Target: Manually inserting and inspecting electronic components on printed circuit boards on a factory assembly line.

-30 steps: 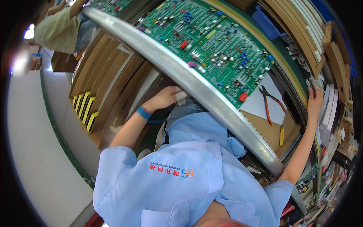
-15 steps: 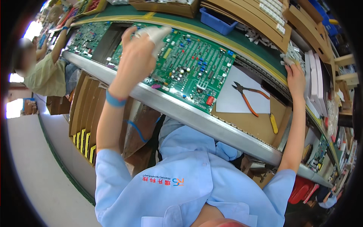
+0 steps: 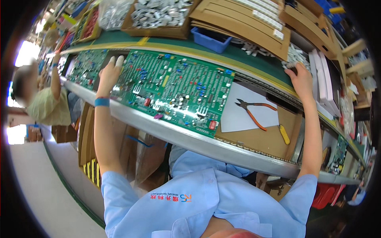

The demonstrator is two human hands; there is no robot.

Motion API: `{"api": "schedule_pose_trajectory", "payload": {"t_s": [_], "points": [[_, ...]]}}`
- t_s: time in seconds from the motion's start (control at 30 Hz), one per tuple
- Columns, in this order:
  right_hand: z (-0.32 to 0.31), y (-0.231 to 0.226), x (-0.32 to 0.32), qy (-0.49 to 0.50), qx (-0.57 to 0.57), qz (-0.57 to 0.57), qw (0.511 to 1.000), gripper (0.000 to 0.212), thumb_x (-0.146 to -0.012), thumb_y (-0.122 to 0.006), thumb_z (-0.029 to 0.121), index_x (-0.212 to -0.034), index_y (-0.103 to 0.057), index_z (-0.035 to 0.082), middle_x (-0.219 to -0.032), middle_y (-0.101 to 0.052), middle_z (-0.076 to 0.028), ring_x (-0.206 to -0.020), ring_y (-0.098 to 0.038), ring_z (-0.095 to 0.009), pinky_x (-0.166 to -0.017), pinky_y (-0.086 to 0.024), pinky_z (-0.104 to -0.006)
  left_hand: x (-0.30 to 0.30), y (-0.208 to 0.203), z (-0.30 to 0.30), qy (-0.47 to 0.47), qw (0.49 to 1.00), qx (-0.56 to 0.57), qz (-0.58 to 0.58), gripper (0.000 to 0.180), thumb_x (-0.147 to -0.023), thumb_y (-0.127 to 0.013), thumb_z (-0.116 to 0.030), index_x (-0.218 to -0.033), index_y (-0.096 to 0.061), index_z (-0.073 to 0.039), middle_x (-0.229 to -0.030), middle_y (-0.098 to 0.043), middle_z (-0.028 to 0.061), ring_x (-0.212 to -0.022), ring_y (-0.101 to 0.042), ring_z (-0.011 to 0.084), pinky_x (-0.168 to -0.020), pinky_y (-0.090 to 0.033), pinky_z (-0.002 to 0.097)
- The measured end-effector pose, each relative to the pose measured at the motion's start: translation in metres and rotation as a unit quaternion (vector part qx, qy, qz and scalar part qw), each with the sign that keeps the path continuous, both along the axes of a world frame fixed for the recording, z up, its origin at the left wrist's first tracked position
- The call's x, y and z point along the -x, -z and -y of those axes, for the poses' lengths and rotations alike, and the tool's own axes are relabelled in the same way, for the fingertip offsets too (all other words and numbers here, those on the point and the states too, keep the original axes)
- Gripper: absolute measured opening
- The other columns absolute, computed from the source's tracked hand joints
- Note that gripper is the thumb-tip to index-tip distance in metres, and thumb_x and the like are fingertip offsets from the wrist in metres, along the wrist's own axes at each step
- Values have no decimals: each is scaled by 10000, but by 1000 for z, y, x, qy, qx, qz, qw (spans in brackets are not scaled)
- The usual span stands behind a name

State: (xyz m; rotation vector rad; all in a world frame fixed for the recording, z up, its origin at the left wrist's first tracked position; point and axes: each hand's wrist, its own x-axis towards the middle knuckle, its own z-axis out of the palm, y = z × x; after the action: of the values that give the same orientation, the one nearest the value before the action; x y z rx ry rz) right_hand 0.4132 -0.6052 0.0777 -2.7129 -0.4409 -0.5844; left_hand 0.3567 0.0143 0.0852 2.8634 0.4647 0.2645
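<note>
Bench [image 3: 260, 65]: big green circuit board [image 3: 186, 85] lies along its front, between the hands. Left hand [image 3: 109, 75] at board's left end, fingers by that edge, grip unclear. Right hand [image 3: 299, 77] well right, fingers bent at silvery parts [image 3: 298, 54]; can't tell if pinching.

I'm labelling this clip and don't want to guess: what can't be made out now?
All in the head view:
Left hand: its palm and any touch on the circuit board, hidden by its own back.
Right hand: whether it holds any loose parts, too small and blurred.
Blue bin: its contents, hidden by its front wall and shadow.
</note>
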Motion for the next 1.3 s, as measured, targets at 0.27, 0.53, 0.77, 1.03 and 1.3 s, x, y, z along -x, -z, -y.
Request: {"api": "schedule_pose_trajectory", "payload": {"t_s": [0.27, 0.53, 0.77, 1.03, 1.3], "points": [[-13, 0, 8, -16, 70, 38, 997, 105, -833, -652, 160, -874, -612, 72, -885, -589, -94, -820, -614, -318, -676, -495, -422, 16, -18, 58, 68, 996, -32, -51, 575, -958, -429, -328, -1340, -414, 102, -785, -680, 178, -913, -634, 381, -1043, -312, 457], [-30, 10, 2, -26, 140, 71, 987, 280, -780, -592, 18, -1023, -692, 117, -913, -578, -108, -947, -587, -271, -735, -520, -378, 36, -44, 146, 186, 977, -89, -47, 514, -945, -523, -376, -1212, -570, 61, -895, -688, 190, -945, -635, 331, -1046, -314, 453], [-31, 14, -3, -6, 166, 28, 986, 243, -917, -542, 202, -1059, -643, 33, -1128, -622, -202, -1258, -451, -387, -969, -418, -450, 11, -85, 245, 431, 895, 0, 116, 292, -906, -572, -91, -1189, -606, -28, -1107, -627, 194, -991, -616, 335, -867, -485, 362], [-21, -2, 8, -126, 95, -39, 987, 167, -885, -547, 122, -1014, -630, 54, -892, -593, -136, -923, -568, -337, -807, -459, -429, -64, -27, 338, 560, 808, -128, 127, 420, -791, -577, -2, -1209, -579, -46, -1113, -620, 135, -1067, -591, 305, -905, -494, 383], [-19, 6, 18, -108, 12, 74, 991, 136, -824, -646, 134, -952, -685, 107, -845, -595, -81, -814, -606, -283, -675, -500, -394, -81, -5, 357, 603, 739, -197, 227, 218, -815, -572, -117, -1020, -643, -92, -903, -634, 67, -890, -650, 228, -746, -538, 336]]}}
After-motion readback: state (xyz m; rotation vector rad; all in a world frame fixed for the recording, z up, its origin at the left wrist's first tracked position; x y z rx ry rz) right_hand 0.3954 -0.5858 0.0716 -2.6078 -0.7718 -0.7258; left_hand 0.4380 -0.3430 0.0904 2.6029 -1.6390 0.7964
